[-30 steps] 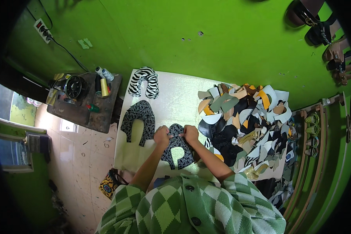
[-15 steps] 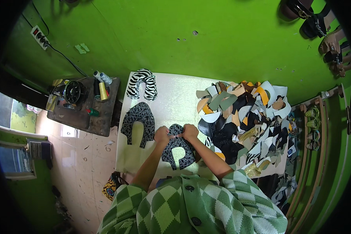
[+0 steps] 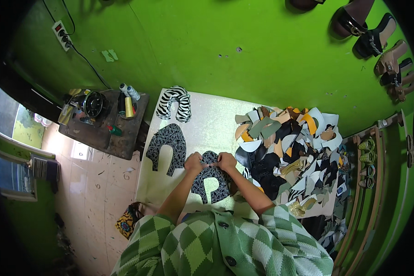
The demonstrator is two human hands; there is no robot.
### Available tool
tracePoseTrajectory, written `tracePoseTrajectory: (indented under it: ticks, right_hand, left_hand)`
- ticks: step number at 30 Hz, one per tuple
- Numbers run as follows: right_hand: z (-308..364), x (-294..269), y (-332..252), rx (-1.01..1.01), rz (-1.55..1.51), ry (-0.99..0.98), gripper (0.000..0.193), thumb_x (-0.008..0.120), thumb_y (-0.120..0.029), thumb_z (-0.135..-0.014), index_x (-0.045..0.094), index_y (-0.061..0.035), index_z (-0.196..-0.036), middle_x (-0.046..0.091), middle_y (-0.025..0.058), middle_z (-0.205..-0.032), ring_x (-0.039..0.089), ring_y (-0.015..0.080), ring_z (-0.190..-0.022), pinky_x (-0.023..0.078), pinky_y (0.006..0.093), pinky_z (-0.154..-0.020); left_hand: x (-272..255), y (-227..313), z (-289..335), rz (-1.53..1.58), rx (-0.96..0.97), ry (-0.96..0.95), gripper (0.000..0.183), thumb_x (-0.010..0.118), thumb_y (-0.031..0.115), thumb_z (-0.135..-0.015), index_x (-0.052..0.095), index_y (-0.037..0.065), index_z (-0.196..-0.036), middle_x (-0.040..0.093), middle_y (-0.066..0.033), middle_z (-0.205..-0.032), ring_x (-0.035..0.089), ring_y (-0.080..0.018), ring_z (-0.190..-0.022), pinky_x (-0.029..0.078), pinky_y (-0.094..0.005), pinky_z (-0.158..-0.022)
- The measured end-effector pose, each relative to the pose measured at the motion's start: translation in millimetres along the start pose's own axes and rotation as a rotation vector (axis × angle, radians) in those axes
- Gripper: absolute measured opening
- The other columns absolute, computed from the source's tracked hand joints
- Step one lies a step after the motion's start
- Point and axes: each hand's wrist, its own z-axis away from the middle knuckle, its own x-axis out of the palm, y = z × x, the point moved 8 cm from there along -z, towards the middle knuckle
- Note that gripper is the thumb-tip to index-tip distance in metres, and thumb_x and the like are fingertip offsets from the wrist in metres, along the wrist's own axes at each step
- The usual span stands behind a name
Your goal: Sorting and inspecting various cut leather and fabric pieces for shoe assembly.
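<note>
Curled fingers of the left hand (image 3: pixel 194 161) and right hand (image 3: pixel 227 161) grip a patterned black piece (image 3: pixel 211 172) near the pale tabletop's (image 3: pixel 209 122) near edge; bare surface opens at twelve o'clock, scraps (image 3: pixel 287 156) crowd two to three, and a wall mark (image 3: pixel 363 68) is too small to read.

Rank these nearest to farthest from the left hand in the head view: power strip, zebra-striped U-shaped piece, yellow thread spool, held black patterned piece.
1. Held black patterned piece: touching the left hand, on its right.
2. Zebra-striped U-shaped piece: up and slightly left.
3. Yellow thread spool: upper left, on the dark table.
4. Power strip: upper left, on the green wall.
</note>
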Motion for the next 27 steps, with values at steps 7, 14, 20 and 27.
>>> tracePoseTrajectory:
  ticks: [7,14,20,27]
  right_hand:
    - [3,-1,6,-0.007,0.008,0.152,0.036,0.082,-0.036,-0.052,0.059,-0.0115,-0.063,0.061,0.0048,-0.065,0.061,0.0245,-0.064,0.043,0.0375,-0.052]
    - [25,-9,-3,-0.195,-0.073,0.339,0.034,0.081,-0.031,-0.056,0.056,-0.0093,-0.066,0.059,0.0054,-0.064,0.059,0.0259,-0.062,0.041,0.0363,-0.053]
    - [24,-16,44,-0.076,-0.357,0.296,0.017,0.071,-0.013,-0.067,0.064,-0.0076,-0.081,0.063,0.0071,-0.070,0.062,0.0227,-0.067,0.047,0.0329,-0.062]
    - [34,-18,69,0.025,-0.354,0.222,0.022,0.070,-0.015,-0.066,0.067,-0.0089,-0.087,0.065,0.0086,-0.073,0.064,0.0239,-0.072,0.049,0.0352,-0.067]
  left_hand:
    - [-1,5,6,0.020,0.030,0.102,0.043,0.082,0.031,-0.058,0.056,0.015,-0.088,0.058,-0.0021,-0.092,0.057,-0.0195,-0.091,0.044,-0.0349,-0.075]
    - [-13,15,27,-0.106,0.054,0.232,0.035,0.077,0.030,-0.065,0.055,0.017,-0.090,0.055,-0.0010,-0.099,0.052,-0.0183,-0.099,0.041,-0.0365,-0.080]
    - [-18,-19,40,0.297,0.207,0.322,0.031,0.073,0.019,-0.071,0.056,0.013,-0.097,0.056,-0.0047,-0.096,0.055,-0.0246,-0.093,0.044,-0.0373,-0.079]
    - [-4,-56,56,0.250,0.051,0.348,0.033,0.074,0.018,-0.071,0.058,0.009,-0.099,0.066,-0.0066,-0.089,0.062,-0.0261,-0.083,0.048,-0.0371,-0.069]
